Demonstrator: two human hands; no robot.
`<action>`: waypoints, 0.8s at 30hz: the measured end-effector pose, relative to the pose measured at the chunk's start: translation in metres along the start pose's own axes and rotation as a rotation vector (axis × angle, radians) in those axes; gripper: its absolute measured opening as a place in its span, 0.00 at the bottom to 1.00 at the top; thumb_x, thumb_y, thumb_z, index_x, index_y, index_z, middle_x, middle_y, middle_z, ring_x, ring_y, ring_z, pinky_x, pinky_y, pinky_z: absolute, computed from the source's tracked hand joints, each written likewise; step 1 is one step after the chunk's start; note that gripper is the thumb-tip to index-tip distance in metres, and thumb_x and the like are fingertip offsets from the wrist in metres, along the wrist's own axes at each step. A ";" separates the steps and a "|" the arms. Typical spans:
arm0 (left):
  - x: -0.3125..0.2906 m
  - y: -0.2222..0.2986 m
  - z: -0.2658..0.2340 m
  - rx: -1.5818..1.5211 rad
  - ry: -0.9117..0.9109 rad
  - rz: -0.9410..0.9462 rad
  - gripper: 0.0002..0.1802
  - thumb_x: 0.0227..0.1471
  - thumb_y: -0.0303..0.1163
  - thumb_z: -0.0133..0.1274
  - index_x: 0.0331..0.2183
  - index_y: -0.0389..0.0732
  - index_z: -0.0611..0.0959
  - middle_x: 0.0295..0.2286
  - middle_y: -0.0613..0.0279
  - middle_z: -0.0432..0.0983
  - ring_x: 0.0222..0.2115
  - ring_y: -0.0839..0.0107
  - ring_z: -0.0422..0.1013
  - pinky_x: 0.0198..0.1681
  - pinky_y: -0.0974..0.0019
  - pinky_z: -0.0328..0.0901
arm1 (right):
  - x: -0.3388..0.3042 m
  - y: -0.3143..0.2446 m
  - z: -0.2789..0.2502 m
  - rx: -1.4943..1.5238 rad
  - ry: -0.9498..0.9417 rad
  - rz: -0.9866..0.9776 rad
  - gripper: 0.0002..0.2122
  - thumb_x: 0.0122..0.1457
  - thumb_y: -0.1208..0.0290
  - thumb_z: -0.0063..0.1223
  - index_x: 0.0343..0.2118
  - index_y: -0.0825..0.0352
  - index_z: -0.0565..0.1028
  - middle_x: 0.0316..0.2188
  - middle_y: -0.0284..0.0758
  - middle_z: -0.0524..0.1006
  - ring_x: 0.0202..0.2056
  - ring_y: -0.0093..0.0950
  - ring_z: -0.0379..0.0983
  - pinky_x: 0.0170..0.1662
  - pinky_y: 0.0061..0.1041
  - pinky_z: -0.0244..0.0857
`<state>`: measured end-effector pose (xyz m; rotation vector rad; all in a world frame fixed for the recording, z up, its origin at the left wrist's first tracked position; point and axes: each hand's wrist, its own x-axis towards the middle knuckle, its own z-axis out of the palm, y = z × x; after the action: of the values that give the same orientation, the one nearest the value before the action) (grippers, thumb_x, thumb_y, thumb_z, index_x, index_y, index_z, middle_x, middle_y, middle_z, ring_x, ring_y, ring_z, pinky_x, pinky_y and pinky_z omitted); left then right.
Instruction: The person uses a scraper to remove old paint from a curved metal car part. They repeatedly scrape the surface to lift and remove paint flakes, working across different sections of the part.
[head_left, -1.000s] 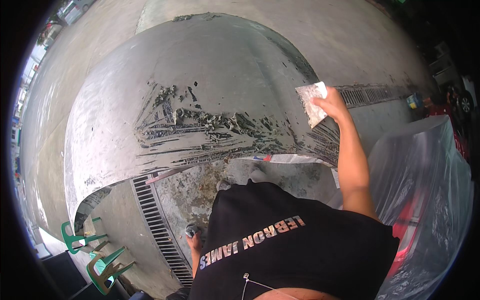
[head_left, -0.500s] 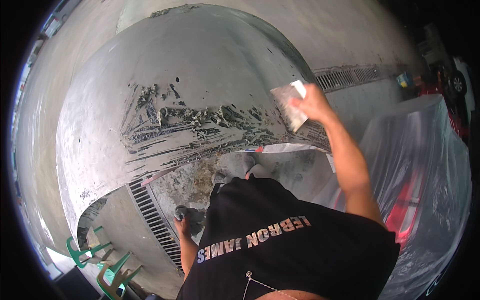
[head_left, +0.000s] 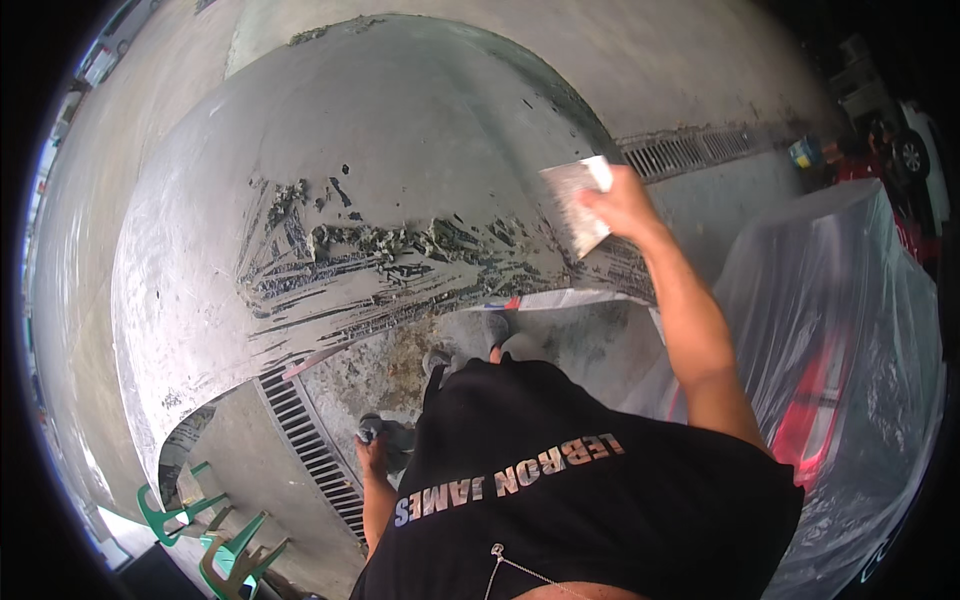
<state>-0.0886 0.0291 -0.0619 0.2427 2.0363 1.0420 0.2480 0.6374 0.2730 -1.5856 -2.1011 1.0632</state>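
Observation:
Before me lies a large curved grey car panel (head_left: 380, 110), probably a hood. Its near part carries dark scraped streaks and crumbly grey-green residue (head_left: 375, 243). My right hand (head_left: 622, 205) is closed on a flat, rectangular metal scraper (head_left: 578, 203) with a pale edge along the grip. The scraper's blade is at the panel's right side; whether it touches the surface is hard to tell. Low at my left side, my left hand (head_left: 372, 457) is closed around a small dark grey thing (head_left: 369, 428), whose kind I cannot make out.
Clear plastic sheeting (head_left: 740, 300) covers something red and white at the right. Floor grates run at the left (head_left: 300, 430) and far right (head_left: 690, 152). Green plastic chairs (head_left: 235, 550) lie at lower left. Beyond the sheeting is a vehicle wheel (head_left: 911, 154).
The view has shifted slightly. My right hand and the scraper stay near the panel's right side, the blade tilted a little differently. The left hand remains low at my side.

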 end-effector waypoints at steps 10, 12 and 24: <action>0.001 0.015 0.010 0.061 0.026 -0.014 0.28 0.48 0.31 0.64 0.50 0.35 0.75 0.40 0.54 0.79 0.40 0.64 0.76 0.43 0.60 0.71 | -0.011 0.006 0.002 -0.005 0.000 0.021 0.12 0.57 0.72 0.64 0.43 0.71 0.83 0.37 0.46 0.86 0.39 0.35 0.85 0.47 0.36 0.76; 0.002 0.014 0.005 0.101 0.016 -0.099 0.29 0.47 0.30 0.64 0.51 0.35 0.76 0.42 0.53 0.79 0.42 0.63 0.76 0.46 0.59 0.70 | -0.026 -0.024 0.015 -0.251 -0.058 -0.003 0.13 0.58 0.72 0.64 0.44 0.70 0.83 0.39 0.44 0.86 0.40 0.34 0.85 0.49 0.36 0.75; -0.002 -0.025 0.008 0.082 0.006 -0.119 0.30 0.45 0.33 0.67 0.50 0.35 0.76 0.41 0.51 0.80 0.40 0.59 0.77 0.45 0.57 0.70 | -0.035 -0.023 -0.004 -0.262 -0.031 0.052 0.13 0.58 0.70 0.65 0.42 0.74 0.81 0.35 0.50 0.85 0.38 0.43 0.84 0.46 0.38 0.75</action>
<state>-0.0768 0.0170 -0.0823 0.1591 2.0752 0.8880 0.2468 0.6041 0.2982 -1.7603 -2.3098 0.8610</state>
